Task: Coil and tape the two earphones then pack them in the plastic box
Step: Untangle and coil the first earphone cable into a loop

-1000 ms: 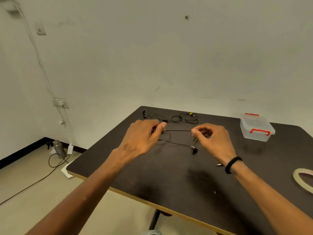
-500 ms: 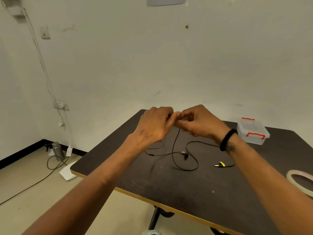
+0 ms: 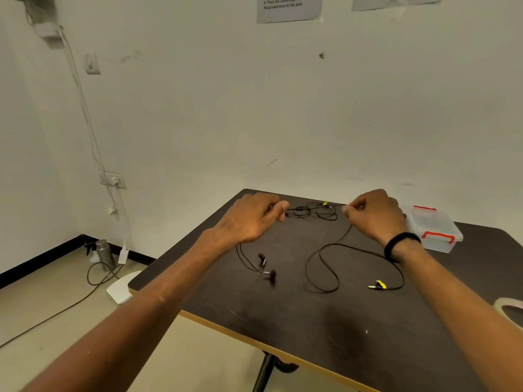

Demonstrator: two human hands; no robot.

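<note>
Over at the far left of the frame, a metal bottle (image 3: 104,254) is standing on the floor beside a loose floor cable (image 3: 93,278) and a white plate-like object (image 3: 121,290). Moving right onto the dark table (image 3: 311,321), the person's left hand (image 3: 250,222) is hovering above the surface with fingers curled, thumb and forefinger pinching the cord of the near earphone (image 3: 325,267). That cord is dropping below the hand to two black earbuds (image 3: 267,267) lying near the centre of the frame. In the gap between the hands, near the table's far edge, the second earphone (image 3: 314,212) is lying in a loose tangle with a yellow tag on it. Right of that, the right hand (image 3: 373,215), a black band (image 3: 400,243) circling its wrist, is pinching the same cord with curled fingers; the cord is looping down over the table to a plug with a yellow tag (image 3: 379,284). Further right, the clear plastic box (image 3: 433,229) with red latches is sitting closed, just beside the right wrist. At the right edge, a tape roll (image 3: 509,308) is lying flat.
</note>
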